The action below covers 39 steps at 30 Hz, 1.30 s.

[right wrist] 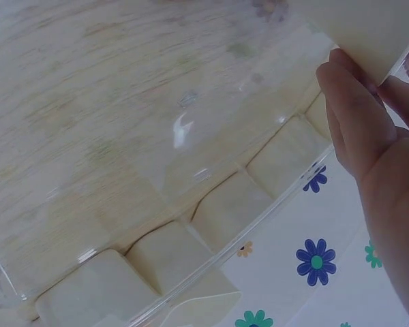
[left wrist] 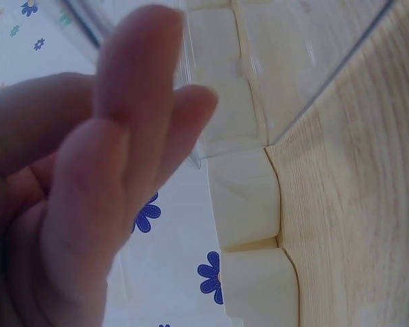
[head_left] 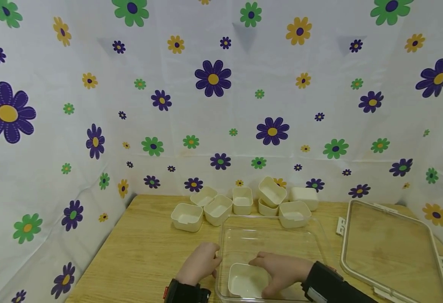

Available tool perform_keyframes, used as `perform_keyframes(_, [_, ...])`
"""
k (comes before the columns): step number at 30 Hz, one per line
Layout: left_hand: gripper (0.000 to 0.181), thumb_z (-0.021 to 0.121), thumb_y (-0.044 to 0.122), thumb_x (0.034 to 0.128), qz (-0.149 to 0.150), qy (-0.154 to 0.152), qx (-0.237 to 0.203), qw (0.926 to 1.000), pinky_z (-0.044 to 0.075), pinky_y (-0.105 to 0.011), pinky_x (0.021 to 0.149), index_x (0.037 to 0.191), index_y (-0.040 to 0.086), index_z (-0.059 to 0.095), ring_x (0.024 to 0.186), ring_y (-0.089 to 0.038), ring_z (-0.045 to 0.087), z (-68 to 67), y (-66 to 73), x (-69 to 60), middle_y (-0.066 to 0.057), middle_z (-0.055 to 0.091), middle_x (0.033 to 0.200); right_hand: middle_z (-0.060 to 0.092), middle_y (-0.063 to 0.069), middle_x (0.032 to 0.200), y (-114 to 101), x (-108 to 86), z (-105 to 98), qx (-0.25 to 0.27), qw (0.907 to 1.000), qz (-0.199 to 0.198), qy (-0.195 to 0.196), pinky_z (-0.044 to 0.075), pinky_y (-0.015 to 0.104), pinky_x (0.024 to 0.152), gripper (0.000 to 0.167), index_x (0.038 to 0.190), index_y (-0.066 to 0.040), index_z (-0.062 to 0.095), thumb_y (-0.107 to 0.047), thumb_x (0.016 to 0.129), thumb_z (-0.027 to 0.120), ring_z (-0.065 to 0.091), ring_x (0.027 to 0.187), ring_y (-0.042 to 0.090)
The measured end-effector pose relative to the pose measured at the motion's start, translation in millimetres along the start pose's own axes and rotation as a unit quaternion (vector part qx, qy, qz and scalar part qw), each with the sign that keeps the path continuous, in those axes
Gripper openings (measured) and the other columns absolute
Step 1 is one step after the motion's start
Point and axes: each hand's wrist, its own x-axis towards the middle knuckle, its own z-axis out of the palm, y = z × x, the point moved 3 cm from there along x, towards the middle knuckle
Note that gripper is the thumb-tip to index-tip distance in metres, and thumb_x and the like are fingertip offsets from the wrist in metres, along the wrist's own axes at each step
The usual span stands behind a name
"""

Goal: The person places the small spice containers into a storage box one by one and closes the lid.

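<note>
A clear plastic box (head_left: 270,235) stands on the table. Inside its near left corner is a small cream container (head_left: 246,280), opening up. My right hand (head_left: 282,269) holds that container, fingers at its far edge and thumb at its right side; the right wrist view shows the hand (right wrist: 375,129) against the container's wall (right wrist: 368,34). At the box's left wall, my left hand (head_left: 200,265) grips the rim with bent fingers. Close up in the left wrist view, the left hand (left wrist: 102,150) covers part of the box's rim.
Several cream containers (head_left: 187,216) stand in a group behind the box, one tilted (head_left: 272,191) on top of another. To the right lies a clear lid (head_left: 392,248) with white clips. A flowered curtain (head_left: 221,105) hangs behind the wooden table (head_left: 138,252).
</note>
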Motion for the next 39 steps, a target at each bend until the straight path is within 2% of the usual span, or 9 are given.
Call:
perform_keyframes(14, [0.015,0.052,-0.001,0.0831,-0.017,-0.007,-0.005,0.9998,0.036,-0.022,0.043,0.069,0.004,0.05,0.04,-0.01,0.051,0.8,0.3,0.5,-0.002,0.045,0.052,0.049,0.002,0.114,-4,4.6,1,-0.031,0.9994,-0.014,0.003,0.041,0.024,0.081,0.063,0.123,-0.002,0.048,-0.029,0.069,0.07,0.047,0.098,0.006])
perform_keyframes(25, [0.014,0.052,-0.002,0.0827,-0.01,0.001,0.002,0.9999,0.037,-0.022,0.042,0.069,0.003,0.051,0.039,-0.008,0.049,3.2,-2.5,2.1,-0.001,0.045,0.051,0.047,0.0,0.114,-8,8.3,0,-0.018,0.9997,-0.015,-0.005,0.04,0.024,0.081,0.063,0.124,-0.004,0.047,-0.029,0.071,0.069,0.046,0.098,0.005])
perform_keyframes(31, [0.017,0.052,-0.002,0.0822,-0.009,0.003,0.0,1.0,0.036,-0.021,0.041,0.067,0.005,0.049,0.038,-0.007,0.049,3.8,-2.6,2.3,-0.001,0.045,0.051,0.046,0.005,0.119,-9,10.2,1,-0.013,0.9998,-0.018,-0.004,0.04,0.025,0.082,0.064,0.125,-0.003,0.045,-0.028,0.071,0.069,0.046,0.102,0.009])
perform_keyframes(39, [0.016,0.052,-0.001,0.0828,-0.016,-0.004,-0.003,0.9999,0.036,-0.021,0.042,0.068,0.005,0.049,0.039,-0.008,0.05,3.3,-2.9,2.8,-0.001,0.045,0.052,0.046,0.007,0.119,-12,13.3,1,-0.006,0.9997,-0.024,-0.007,0.041,0.025,0.081,0.063,0.125,-0.001,0.044,-0.026,0.072,0.068,0.046,0.101,0.008])
